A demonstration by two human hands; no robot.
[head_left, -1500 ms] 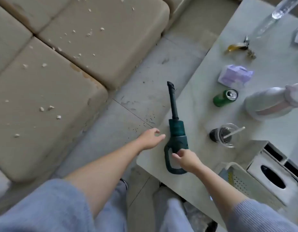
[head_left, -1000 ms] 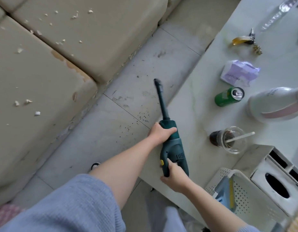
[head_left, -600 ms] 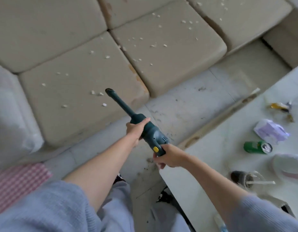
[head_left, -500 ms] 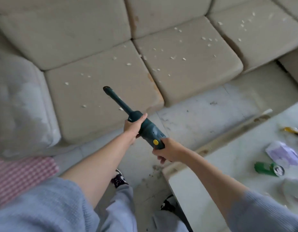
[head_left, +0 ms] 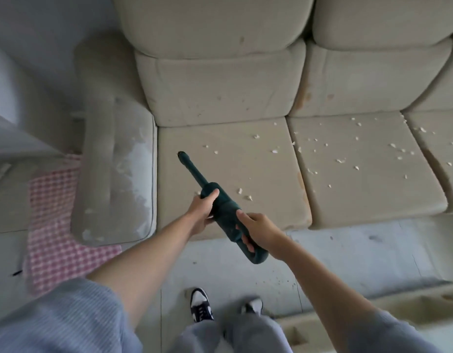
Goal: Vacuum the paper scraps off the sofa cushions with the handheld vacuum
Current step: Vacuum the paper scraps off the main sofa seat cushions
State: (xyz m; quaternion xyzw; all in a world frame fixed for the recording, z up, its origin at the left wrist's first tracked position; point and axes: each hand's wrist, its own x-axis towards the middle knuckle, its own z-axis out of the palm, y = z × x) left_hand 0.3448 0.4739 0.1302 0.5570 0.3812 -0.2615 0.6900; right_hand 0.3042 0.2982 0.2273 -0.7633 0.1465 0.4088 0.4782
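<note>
Gripping the stiff, light-looking vacuum [head_left: 224, 210], left hand [head_left: 203, 212] round its body, right hand [head_left: 258, 231] closed on its handle.

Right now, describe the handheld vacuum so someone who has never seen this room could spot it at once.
Find the beige sofa and its left seat cushion, dotted with white paper scraps. Above that cushion's front half, the left hand and right hand hold the handheld vacuum. It is the only dark green thing there, with a long thin nozzle pointing up-left.
</note>
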